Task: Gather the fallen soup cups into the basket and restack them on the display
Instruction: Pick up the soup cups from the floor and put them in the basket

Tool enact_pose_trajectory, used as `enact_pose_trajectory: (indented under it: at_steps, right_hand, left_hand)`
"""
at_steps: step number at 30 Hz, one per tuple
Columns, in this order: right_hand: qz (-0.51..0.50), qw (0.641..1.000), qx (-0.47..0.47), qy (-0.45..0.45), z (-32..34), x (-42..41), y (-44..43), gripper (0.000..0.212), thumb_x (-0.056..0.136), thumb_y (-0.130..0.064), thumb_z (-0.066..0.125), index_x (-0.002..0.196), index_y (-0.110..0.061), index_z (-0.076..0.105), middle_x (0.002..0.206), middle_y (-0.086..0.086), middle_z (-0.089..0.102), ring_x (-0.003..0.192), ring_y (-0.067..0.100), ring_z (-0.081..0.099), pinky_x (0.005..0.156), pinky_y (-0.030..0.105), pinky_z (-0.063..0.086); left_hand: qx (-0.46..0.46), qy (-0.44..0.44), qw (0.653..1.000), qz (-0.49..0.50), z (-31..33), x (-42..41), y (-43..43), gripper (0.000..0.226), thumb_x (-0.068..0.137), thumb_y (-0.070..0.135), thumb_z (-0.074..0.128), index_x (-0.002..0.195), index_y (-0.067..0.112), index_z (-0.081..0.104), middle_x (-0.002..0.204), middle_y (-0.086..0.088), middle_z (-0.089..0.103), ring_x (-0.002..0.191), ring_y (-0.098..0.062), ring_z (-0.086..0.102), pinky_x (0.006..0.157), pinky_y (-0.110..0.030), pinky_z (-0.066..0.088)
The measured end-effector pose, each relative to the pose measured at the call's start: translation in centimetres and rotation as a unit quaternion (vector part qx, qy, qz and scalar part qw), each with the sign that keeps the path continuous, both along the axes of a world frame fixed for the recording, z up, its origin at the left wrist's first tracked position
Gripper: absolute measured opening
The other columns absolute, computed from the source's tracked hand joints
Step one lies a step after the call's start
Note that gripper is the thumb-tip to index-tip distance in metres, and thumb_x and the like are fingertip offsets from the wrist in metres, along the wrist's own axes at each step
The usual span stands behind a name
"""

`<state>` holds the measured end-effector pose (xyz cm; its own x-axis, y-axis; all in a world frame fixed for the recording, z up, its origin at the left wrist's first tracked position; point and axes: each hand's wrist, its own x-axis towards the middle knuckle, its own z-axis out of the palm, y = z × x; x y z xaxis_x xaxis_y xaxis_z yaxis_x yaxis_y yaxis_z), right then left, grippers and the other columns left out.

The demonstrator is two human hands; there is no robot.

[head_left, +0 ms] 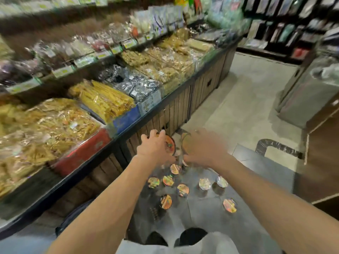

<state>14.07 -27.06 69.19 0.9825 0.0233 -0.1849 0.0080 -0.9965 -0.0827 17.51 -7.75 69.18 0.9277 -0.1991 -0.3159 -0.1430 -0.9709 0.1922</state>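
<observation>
On your left hand (156, 147) the fingers (161, 133) curl round a soup cup (169, 144), lid tipped toward you, which I judge leaves its base free for setting down. Your right hand (203, 149) lies against a second cup (185, 142); blur hides whether those fingers clamp it. Below, more cups (182, 190) stand lid-up and spaced apart on the dark worktop (201, 208), likely a base row.

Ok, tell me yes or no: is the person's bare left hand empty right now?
No, the left hand has its fingers curled over the rim of a round soup cup with an orange-red printed lid.
</observation>
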Motion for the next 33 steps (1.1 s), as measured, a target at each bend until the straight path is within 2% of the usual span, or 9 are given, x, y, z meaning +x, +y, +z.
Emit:
enact_pose_trajectory:
  at_steps: [6,16,19,24,33]
  right_hand:
    - [0.090,0.996,-0.007,-0.029,4.0,1.5,2.8,0.110,0.074,-0.077,0.058,0.162,-0.028,0.014,0.163,0.006,0.023,0.141,0.040,0.032,0.106,0.051,0.043]
    - [0.264,0.964,-0.007,-0.020,7.1,2.6,10.7,0.109,0.077,-0.079,0.056,0.163,-0.029,0.012,0.166,0.007,0.018,0.146,0.042,0.027,0.110,0.056,0.039]
    - [0.310,0.950,-0.006,-0.015,7.4,1.8,14.1,0.109,0.078,-0.078,0.057,0.163,-0.029,0.010,0.167,0.007,0.016,0.147,0.042,0.025,0.110,0.056,0.039]
    - [0.364,0.931,-0.003,-0.006,7.2,-0.7,20.1,0.111,0.077,-0.079,0.059,0.164,-0.029,0.010,0.167,0.007,0.017,0.147,0.041,0.025,0.111,0.056,0.038]
    - [0.387,0.922,-0.005,0.017,5.1,-7.5,32.1,0.111,0.076,-0.080,0.058,0.163,-0.029,0.012,0.164,0.006,0.020,0.143,0.041,0.027,0.107,0.054,0.041]
  left_hand:
    - [0.013,-0.008,0.998,0.066,4.4,-1.2,3.2,0.119,0.073,0.067,0.075,0.163,0.027,0.007,0.165,-0.005,0.013,0.146,-0.049,0.016,0.114,-0.062,0.035]
    - [0.005,-0.011,0.971,0.239,8.6,-6.9,9.7,0.117,0.075,0.064,0.077,0.164,0.027,0.009,0.168,-0.008,0.013,0.149,-0.046,0.014,0.115,-0.059,0.034]
    - [0.000,-0.008,0.955,0.295,8.8,-9.3,12.2,0.118,0.074,0.064,0.079,0.164,0.029,0.010,0.169,-0.003,0.008,0.151,-0.045,0.011,0.116,-0.060,0.035]
    - [0.001,-0.012,0.937,0.350,8.3,-13.9,17.3,0.116,0.073,0.064,0.079,0.163,0.029,0.015,0.167,-0.003,0.015,0.148,-0.043,0.016,0.113,-0.057,0.038]
    - [-0.015,-0.002,0.926,0.378,6.1,-21.8,29.3,0.117,0.073,0.061,0.078,0.163,0.028,0.012,0.166,-0.001,0.015,0.147,-0.042,0.018,0.113,-0.057,0.038]
